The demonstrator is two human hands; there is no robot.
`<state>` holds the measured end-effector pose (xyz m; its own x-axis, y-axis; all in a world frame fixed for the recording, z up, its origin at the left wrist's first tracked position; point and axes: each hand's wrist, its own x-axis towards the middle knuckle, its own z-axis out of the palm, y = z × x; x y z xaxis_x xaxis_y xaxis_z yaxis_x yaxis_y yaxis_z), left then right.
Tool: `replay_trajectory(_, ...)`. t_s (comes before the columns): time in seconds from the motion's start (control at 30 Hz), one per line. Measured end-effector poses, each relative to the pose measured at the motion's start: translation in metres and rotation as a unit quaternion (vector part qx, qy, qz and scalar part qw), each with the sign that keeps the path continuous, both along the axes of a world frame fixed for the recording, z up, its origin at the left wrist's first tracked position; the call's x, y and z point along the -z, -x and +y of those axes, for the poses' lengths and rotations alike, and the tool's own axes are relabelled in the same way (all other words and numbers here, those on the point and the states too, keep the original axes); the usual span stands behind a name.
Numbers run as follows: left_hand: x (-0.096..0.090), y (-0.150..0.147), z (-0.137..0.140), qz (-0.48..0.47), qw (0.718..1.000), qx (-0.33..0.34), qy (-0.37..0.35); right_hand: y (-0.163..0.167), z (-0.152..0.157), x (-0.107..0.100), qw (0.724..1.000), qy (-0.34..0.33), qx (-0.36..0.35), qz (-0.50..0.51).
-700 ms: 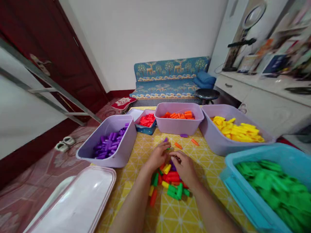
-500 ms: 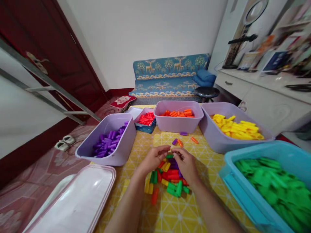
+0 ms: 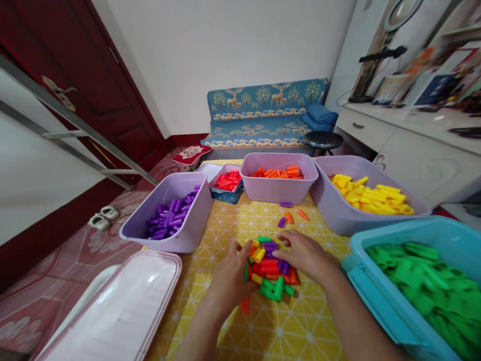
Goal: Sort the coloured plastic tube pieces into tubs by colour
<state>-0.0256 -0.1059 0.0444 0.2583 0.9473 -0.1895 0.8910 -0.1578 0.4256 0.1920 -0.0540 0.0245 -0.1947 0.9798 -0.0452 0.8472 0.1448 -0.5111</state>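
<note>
A mixed pile of small plastic tube-like pieces [image 3: 268, 266] in green, yellow, red, orange and purple lies on the yellow patterned tablecloth [image 3: 278, 326]. My left hand [image 3: 233, 276] is at the pile's left side, fingers apart and curved around its edge. On the right side, my right hand [image 3: 300, 250] has its fingers spread, the tips at the purple pieces [image 3: 285, 266]. Neither hand shows a piece gripped. Beyond the hands lie a few loose pieces: a purple one [image 3: 281, 222] and an orange one [image 3: 289, 217] close together, another orange one [image 3: 302, 214] to their right.
Around the pile stand bins of purple [image 3: 201, 220], orange [image 3: 278, 190] and yellow pieces [image 3: 338, 220], a small box of red pieces [image 3: 226, 195] and a turquoise bin of green pieces [image 3: 361, 250]. A pale lid [image 3: 112, 311] lies at left; a blue sofa [image 3: 259, 120] stands behind.
My hands were close together above the pile's far edge, fingertips pinched. They have moved apart and nearer, opening to either side of the pile. The view has shifted slightly.
</note>
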Motion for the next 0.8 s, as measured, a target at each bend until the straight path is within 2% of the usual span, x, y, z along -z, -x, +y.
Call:
replay_trajectory(0.1,0.009,-0.012,0.012,-0.05,0.998,0.012,-0.023,0.011,-0.004,0.0,0.999,-0.003,-0.023,0.026)
replay_trajectory(0.2,0.008,-0.012,0.035,-0.127,0.99,0.053,-0.028,0.022,-0.005,0.003,0.999,-0.031,-0.017,0.023)
replay_trajectory(0.3,0.005,-0.008,0.062,-0.191,0.978,0.081,-0.011,0.028,-0.004,0.006,0.999,-0.046,0.004,0.009)
replay_trajectory(0.4,0.009,-0.005,0.082,-0.26,0.962,0.073,0.039,0.028,-0.002,0.009,0.998,-0.06,0.03,-0.009)
replay_trajectory(0.5,0.021,-0.003,0.089,-0.359,0.926,0.052,0.099,0.028,0.0,0.012,0.996,-0.069,0.046,-0.022)
replay_trajectory(0.6,0.035,0.001,0.088,-0.47,0.867,0.056,0.157,0.027,0.002,0.014,0.997,-0.067,0.049,-0.003)
replay_trajectory(0.67,0.042,0.003,0.088,-0.511,0.84,0.041,0.177,0.028,0.003,0.015,0.996,-0.06,0.056,0.019)
replay_trajectory(0.8,0.047,0.003,0.09,-0.523,0.839,-0.002,0.148,0.03,0.003,0.013,0.995,-0.05,0.058,0.064)
